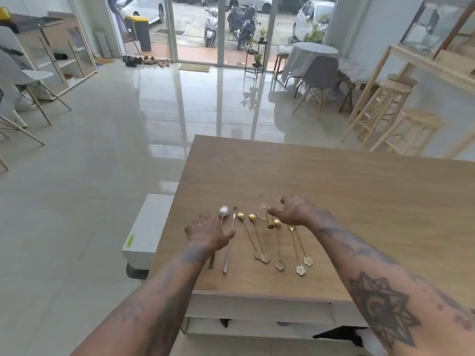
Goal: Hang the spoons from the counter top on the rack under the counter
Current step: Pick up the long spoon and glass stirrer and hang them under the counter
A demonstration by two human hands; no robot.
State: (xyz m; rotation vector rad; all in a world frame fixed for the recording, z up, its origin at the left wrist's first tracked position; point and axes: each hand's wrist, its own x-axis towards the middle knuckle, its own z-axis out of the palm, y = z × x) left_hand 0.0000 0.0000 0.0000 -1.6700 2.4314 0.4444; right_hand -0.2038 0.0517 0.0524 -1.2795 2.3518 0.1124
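Several long spoons lie side by side on the wooden counter top (359, 201) near its front left corner. Most are gold spoons (259, 237) with flower-shaped handle ends; a silver spoon (229, 242) and a white-bowled spoon (223, 211) lie at the left. My left hand (208, 233) hovers open over the leftmost spoons, partly hiding one. My right hand (295, 210) hovers open above the spoon bowls, beside a small clear glass (263, 205). A short gold piece (269, 222) lies under its fingers. The rack under the counter is not visible.
White shelves (257, 312) show below the counter's front edge. A white box (147, 227) stands on the floor left of the counter. Wooden stools (385, 111) and a high bench stand at the right; chairs stand at the left and back.
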